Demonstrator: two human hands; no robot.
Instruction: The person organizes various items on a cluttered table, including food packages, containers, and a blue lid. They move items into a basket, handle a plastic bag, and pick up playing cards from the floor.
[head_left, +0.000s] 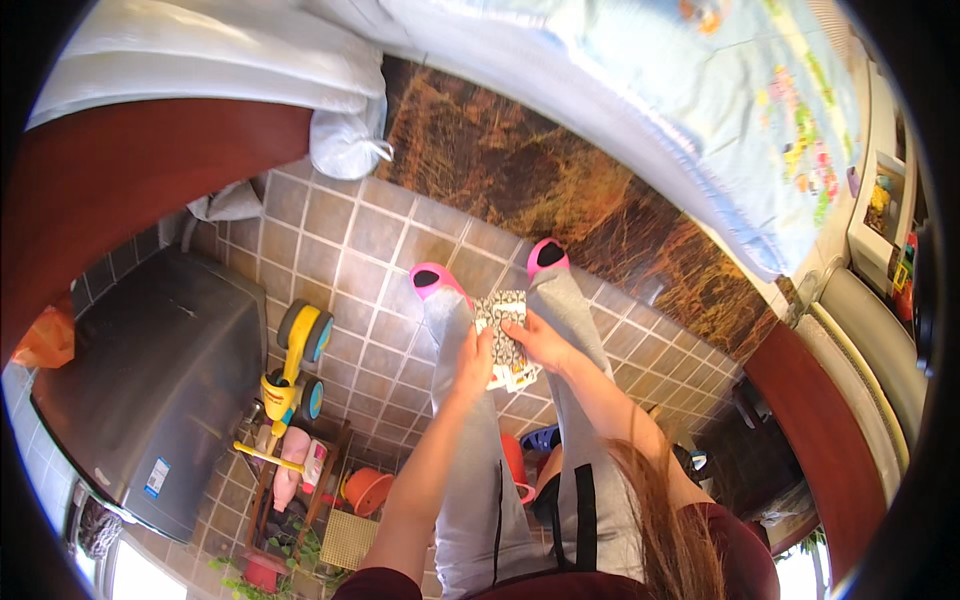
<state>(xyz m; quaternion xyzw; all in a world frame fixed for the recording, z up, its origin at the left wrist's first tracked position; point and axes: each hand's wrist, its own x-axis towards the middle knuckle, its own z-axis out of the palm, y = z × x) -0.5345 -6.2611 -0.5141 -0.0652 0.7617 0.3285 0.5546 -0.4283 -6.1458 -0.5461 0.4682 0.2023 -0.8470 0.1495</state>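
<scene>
Playing cards with dark patterned backs are held in front of my lap, between my two hands. My left hand grips the near left side of the cards. My right hand holds their right side, its thumb lying across the backs. Below the backs, a few white card faces with coloured figures stick out toward me. How many cards each hand has cannot be made out. Beneath the cards are my legs in grey trousers, with pink slippers on my feet.
Brown floor tiles meet a dark marbled panel beyond my feet. A bed with a light blue cover lies past it. At left stand a dark grey appliance and a yellow ride-on toy. An orange bucket sits near a rack.
</scene>
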